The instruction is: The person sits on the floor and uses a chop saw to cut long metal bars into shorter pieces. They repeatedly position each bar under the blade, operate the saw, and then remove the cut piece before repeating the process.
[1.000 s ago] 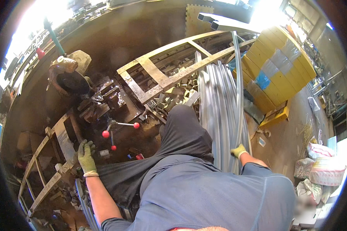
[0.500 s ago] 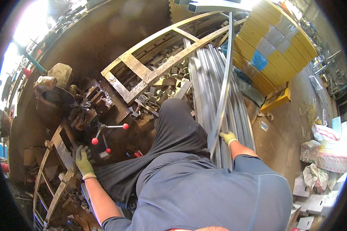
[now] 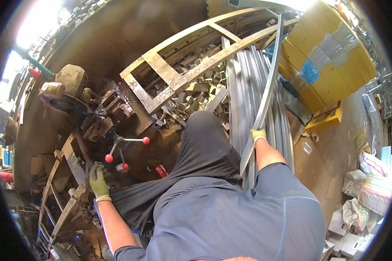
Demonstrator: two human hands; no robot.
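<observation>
My right hand [image 3: 258, 135], in a pale yellow-green glove, is closed around a long metal tube [image 3: 271, 82]. The tube is raised lengthwise above a stack of similar grey tubes [image 3: 253, 78]; its far end reaches the curved metal frame [image 3: 200, 69]. My left hand [image 3: 99, 180], gloved alike, rests beside a flat steel plate of a smaller ladder-like frame [image 3: 69, 204]. Its fingers are stretched out and seem to hold nothing; their tips lie close to a dark bar of the machine. A three-armed handle with red ball knobs [image 3: 119, 150] stands ahead of that hand.
A greasy machine with a motor [image 3: 69, 82] stands at the left. Short metal offcuts [image 3: 196, 93] lie heaped under the curved frame. Yellow panels with plastic wrap [image 3: 322, 56] stand at the far right, and sacks [image 3: 381, 191] and white boxes [image 3: 355, 239] lie at the right edge.
My right hand has moved slightly forward along with the tube it holds. My left hand stays by the machine, its fingers closer together. The whole view has shifted a little.
</observation>
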